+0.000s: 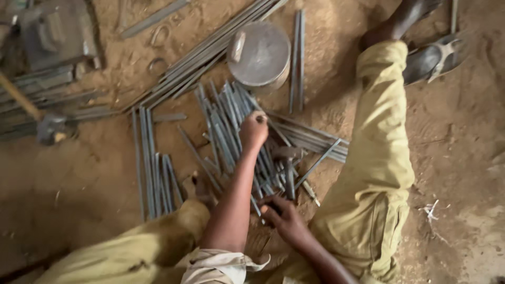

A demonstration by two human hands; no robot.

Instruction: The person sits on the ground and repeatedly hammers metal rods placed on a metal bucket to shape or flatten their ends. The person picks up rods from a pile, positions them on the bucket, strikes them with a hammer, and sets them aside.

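Observation:
I sit on sandy ground with a heap of short grey metal rods (223,131) between my legs. My left hand (253,130) reaches forward into the heap, fingers closed in a fist around one or two rods at its top. My right hand (284,216) is low and close to my body, fingers curled on the near end of a rod (256,202) at the heap's edge. A small hammer (287,158) lies on the rods between the two hands.
A round metal block (260,52) stands behind the heap. Long steel strips (210,50) lie slanted beside it, and a row of rods (155,173) lies at left. A sledgehammer (50,128) and a metal box (55,31) are far left. My sandalled foot (434,58) is top right.

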